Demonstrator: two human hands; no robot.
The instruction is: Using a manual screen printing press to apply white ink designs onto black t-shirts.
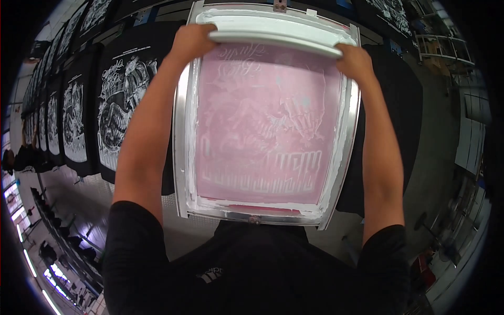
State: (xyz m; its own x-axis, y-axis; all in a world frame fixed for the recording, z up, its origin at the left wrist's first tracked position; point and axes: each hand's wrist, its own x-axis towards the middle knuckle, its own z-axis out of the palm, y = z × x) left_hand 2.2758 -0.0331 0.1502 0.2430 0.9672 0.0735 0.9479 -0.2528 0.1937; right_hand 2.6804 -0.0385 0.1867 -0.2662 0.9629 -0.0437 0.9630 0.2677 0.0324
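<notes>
Both your hands are closed on a long pale squeegee at the far end of a printing screen. Your left hand curls around its left end, and your right hand grips its right end, so your hands are nearly the screen's full width apart. The squeegee slants slightly, its right end nearer you.

Your arms reach forward, the left forearm and right forearm running outside the frame on either side, elbows a little bent, below short black sleeves.

The metal frame lies squarely before you, its near edge close to your body. Your left hand is over its left rail and your right hand over its right. Between the squeegee and that near edge stretches pink mesh bearing a faint skeletal design and lettering. White ink lies beyond the squeegee and smears along the inner edges.

To the left, black shirts with white prints stand in a row; to the right are black fabric and grey floor.
</notes>
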